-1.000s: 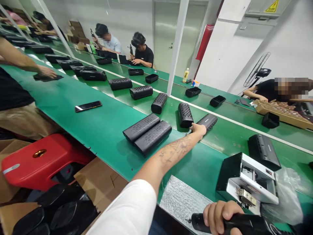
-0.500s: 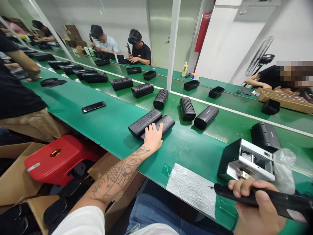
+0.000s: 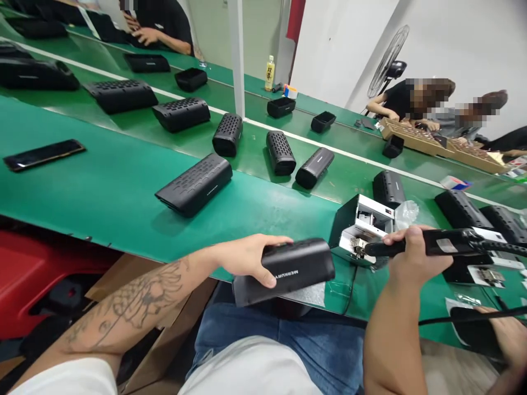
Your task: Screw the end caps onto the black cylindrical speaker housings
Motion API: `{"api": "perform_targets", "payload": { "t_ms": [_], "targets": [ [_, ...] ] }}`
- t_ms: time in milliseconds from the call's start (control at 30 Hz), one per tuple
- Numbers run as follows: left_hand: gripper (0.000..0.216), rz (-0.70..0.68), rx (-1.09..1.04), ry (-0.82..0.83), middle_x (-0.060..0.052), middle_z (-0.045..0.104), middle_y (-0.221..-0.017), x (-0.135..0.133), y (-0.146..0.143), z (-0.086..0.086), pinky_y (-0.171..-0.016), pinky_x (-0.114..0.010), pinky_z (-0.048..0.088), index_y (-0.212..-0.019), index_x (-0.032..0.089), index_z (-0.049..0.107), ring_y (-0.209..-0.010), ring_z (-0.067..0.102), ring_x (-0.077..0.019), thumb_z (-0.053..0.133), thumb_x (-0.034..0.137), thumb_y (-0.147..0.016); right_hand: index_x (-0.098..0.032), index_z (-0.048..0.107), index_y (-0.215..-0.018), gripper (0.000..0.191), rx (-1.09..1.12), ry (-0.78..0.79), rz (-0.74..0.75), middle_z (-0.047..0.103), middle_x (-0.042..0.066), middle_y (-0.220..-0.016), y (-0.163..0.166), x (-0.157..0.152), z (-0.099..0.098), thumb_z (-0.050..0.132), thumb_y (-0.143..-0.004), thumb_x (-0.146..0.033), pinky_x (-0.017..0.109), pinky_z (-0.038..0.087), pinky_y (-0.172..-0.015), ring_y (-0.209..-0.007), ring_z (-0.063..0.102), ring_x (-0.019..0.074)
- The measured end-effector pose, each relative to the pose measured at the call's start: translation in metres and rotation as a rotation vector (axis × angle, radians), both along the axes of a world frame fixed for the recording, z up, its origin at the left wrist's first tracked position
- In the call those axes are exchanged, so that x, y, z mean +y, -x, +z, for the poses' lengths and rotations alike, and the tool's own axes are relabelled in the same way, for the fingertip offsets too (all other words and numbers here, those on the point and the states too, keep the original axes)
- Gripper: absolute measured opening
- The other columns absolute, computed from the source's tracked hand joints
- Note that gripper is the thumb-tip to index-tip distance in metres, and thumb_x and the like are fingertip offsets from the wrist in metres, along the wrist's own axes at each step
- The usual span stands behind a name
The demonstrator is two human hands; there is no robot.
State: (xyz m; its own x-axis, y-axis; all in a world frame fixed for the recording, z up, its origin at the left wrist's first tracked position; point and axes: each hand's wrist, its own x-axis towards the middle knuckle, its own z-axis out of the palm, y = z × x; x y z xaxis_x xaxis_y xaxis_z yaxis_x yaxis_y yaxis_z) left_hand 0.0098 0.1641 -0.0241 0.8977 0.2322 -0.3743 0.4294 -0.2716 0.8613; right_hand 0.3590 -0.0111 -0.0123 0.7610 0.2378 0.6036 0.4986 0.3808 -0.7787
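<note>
My left hand (image 3: 248, 258) grips a black speaker housing (image 3: 307, 269) with lettering on its side. It is tilted over the table's front edge and partly covers a silvery pad (image 3: 315, 295). In my right hand (image 3: 415, 263) is a black electric screwdriver (image 3: 442, 242), pointing left. Its tip is at the front of a black and white screw feeder (image 3: 343, 222); whether they touch I cannot tell. Another black housing (image 3: 197, 184) with a patterned top lies on the green table, beyond my left forearm.
Several black housings stand along the green line (image 3: 263, 189) beyond the table. A phone (image 3: 45, 154) lies at the left. Another person's hand (image 3: 506, 329) is near a black piece at the lower right. A red stool (image 3: 37, 280) stands at lower left.
My left hand has lifted one of the two housings off the table and brought it toward me. My right hand has moved the screwdriver from over the pad to the screw feeder. The view has shifted right.
</note>
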Motion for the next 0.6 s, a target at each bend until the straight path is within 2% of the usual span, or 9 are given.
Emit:
{"api": "perform_targets", "payload": {
  "t_ms": [67,133,200,267,333,433,533,600],
  "targets": [
    [0.118,-0.106,0.069,0.254,-0.002,0.082,-0.153,0.005,-0.015,-0.004,-0.109,-0.038,0.067,-0.178,0.036,0.059,-0.134,0.082,-0.036,0.102,0.056,-0.07,-0.024,0.069,-0.079,0.031,-0.003,0.031,0.041,0.066,-0.004,-0.061,0.0,0.0,-0.004,0.092,-0.091,-0.041,0.036,0.056,-0.049,-0.046,0.06,0.0173],
    [0.118,-0.164,0.133,0.307,0.001,0.084,-0.151,0.009,-0.031,-0.012,-0.108,-0.036,0.067,-0.176,0.037,0.062,-0.137,0.081,-0.0358,0.103,0.057,-0.067,-0.023,0.068,-0.078,0.036,-0.003,0.056,0.079,0.065,-0.004,-0.059,0.0,0.0,-0.008,0.095,-0.089,-0.044,0.035,0.057,-0.049,-0.045,0.061,0.0168],
    [0.115,-0.209,0.172,0.218,0.003,0.084,-0.152,0.011,-0.041,-0.018,-0.111,-0.036,0.065,-0.174,0.039,0.064,-0.138,0.079,-0.0358,0.102,0.055,-0.067,-0.024,0.066,-0.079,0.039,-0.001,0.062,0.091,0.064,-0.005,-0.058,0.0,0.0,-0.01,0.097,-0.087,-0.046,0.035,0.057,-0.048,-0.044,0.06,0.0165],
    [0.102,-0.211,0.153,0.063,0.002,0.083,-0.155,0.008,-0.044,-0.019,-0.115,-0.038,0.063,-0.172,0.038,0.068,-0.138,0.08,-0.0357,0.098,0.049,-0.074,-0.024,0.065,-0.079,0.039,-0.002,0.058,0.088,0.065,-0.006,-0.058,0.001,-0.001,-0.011,0.096,-0.085,-0.046,0.034,0.058,-0.047,-0.043,0.06,0.0161],
    [0.087,-0.152,0.075,-0.105,-0.001,0.079,-0.163,0.0,-0.038,-0.019,-0.119,-0.039,0.061,-0.172,0.039,0.068,-0.142,0.078,-0.0352,0.088,0.042,-0.088,-0.024,0.065,-0.079,0.037,-0.004,0.059,0.085,0.067,-0.006,-0.059,0.003,-0.004,-0.01,0.095,-0.086,-0.045,0.034,0.059,-0.049,-0.045,0.061,0.016],
    [0.06,-0.025,-0.044,-0.333,-0.003,0.066,-0.177,-0.019,-0.025,-0.022,-0.122,-0.041,0.06,-0.165,0.042,0.074,-0.148,0.075,-0.033,0.062,0.032,-0.108,-0.023,0.067,-0.078,0.032,-0.007,0.071,0.092,0.068,-0.005,-0.062,0.006,-0.01,-0.008,0.091,-0.089,-0.041,0.035,0.06,-0.051,-0.048,0.064,0.0168],
    [0.056,-0.013,-0.096,-0.488,-0.008,0.07,-0.169,-0.034,-0.018,-0.029,-0.114,-0.039,0.064,-0.15,0.036,0.085,-0.13,0.082,-0.0295,0.044,0.027,-0.113,-0.023,0.068,-0.075,0.028,-0.002,0.074,0.106,0.068,-0.004,-0.061,0.012,-0.015,-0.003,0.089,-0.089,-0.036,0.035,0.058,-0.049,-0.047,0.063,0.0172],
    [0.048,-0.082,-0.148,-0.545,-0.009,0.074,-0.162,-0.036,-0.019,-0.033,-0.112,-0.037,0.064,-0.147,0.033,0.087,-0.124,0.084,-0.0292,0.054,0.035,-0.112,-0.023,0.067,-0.074,0.025,0.001,0.054,0.117,0.067,-0.003,-0.06,0.019,-0.017,0.003,0.087,-0.086,-0.032,0.034,0.058,-0.049,-0.046,0.062,0.0166]
  ]
}}
